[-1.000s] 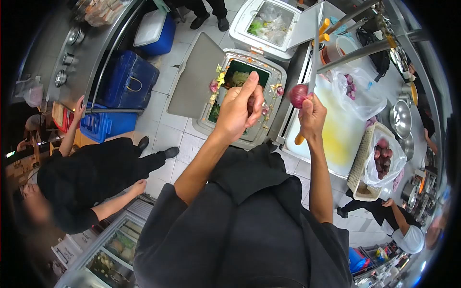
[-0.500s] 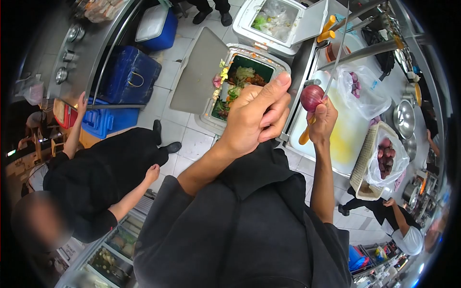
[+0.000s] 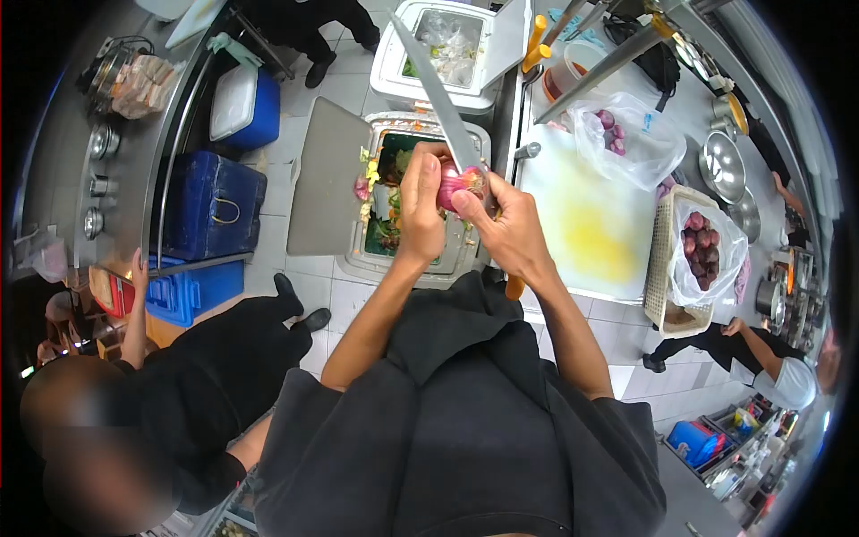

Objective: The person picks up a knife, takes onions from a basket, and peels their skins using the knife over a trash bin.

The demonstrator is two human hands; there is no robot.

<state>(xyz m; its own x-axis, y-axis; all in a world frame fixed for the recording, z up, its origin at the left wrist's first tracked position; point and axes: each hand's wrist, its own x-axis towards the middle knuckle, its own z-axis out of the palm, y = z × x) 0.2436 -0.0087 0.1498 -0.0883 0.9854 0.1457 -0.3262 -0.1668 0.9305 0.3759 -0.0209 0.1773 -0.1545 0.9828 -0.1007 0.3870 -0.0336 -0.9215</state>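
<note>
Above the waste bin [image 3: 461, 273], my left hand [image 3: 420, 210] is closed around one side of a red onion [image 3: 455, 190]. My right hand [image 3: 514, 234] grips a long knife [image 3: 438, 94], with its thumb pressed on the onion. The blade points away from me and lies against the onion's root end; its orange handle sticks out below my right palm. Where the edge meets the onion is partly hidden by my fingers. Vegetable scraps [image 3: 386, 215] lie in the bin beneath my hands.
To the right is a white cutting board [image 3: 591, 224] with a yellow stain. Beyond it are a bag of onions [image 3: 626, 152] and a basket [image 3: 664, 259] holding another bag of onions. A white bin [image 3: 403, 80] stands ahead. A co-worker [image 3: 206, 358] is close on my left.
My left hand has come onto the onion, which my right hand held together with the knife. Both hands and the onion have moved left over the bin, and the blade now slants leftward.
</note>
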